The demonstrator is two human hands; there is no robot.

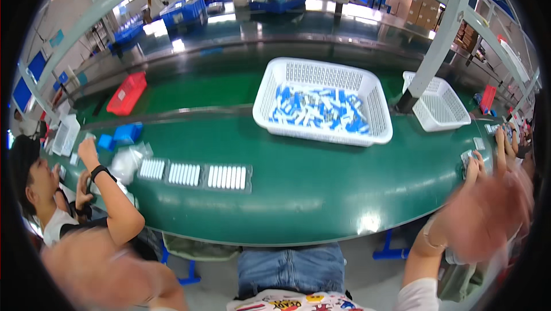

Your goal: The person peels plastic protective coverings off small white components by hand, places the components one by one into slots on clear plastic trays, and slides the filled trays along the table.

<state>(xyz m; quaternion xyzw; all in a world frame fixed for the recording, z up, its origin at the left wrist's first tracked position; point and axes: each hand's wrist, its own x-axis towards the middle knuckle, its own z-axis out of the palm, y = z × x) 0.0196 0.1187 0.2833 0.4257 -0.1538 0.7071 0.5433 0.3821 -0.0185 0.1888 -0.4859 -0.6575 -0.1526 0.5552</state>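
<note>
My left hand is raised at the lower left, smeared by motion, its fingers not readable. My right hand is lifted at the right, just as blurred. Both look apart from the table, and I cannot make out anything held. In front of me on the green table lies a clear plastic tray with three groups of white sticks in rows. Farther back, a white perforated basket holds many small blue and white pieces.
A second white basket stands at the right behind a metal post. To the left are a red tray, blue boxes and clear plastic bags. Co-workers sit close on both sides.
</note>
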